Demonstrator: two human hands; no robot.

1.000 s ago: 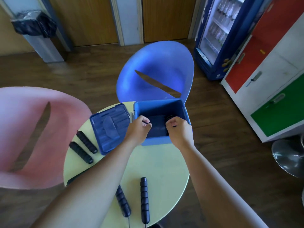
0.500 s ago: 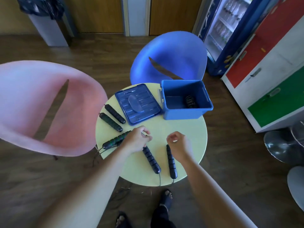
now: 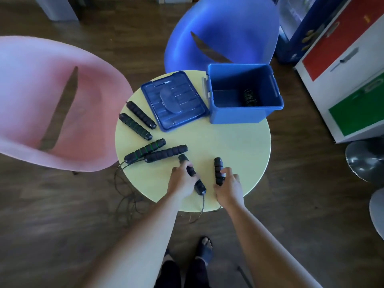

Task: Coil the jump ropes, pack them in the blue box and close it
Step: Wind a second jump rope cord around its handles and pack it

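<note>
At the near edge of the tabletop (image 3: 228,146), the left hand (image 3: 182,181) is gripping one black handle (image 3: 201,187) while the right hand (image 3: 228,190) is curling round its partner (image 3: 217,165). Four more handles (image 3: 166,153) are lying to the left. The blue box (image 3: 245,114) is standing open far right, holding a coiled rope (image 3: 250,96), with the lid (image 3: 174,100) lying beside it.

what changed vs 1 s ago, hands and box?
Both hands drew back from the blue box to the near side of the table. The left hand took hold of the near-left handle, and the right hand the near-right handle. Unchanged: coiled rope in the box, lid beside it, four other handles lying untouched.
</note>
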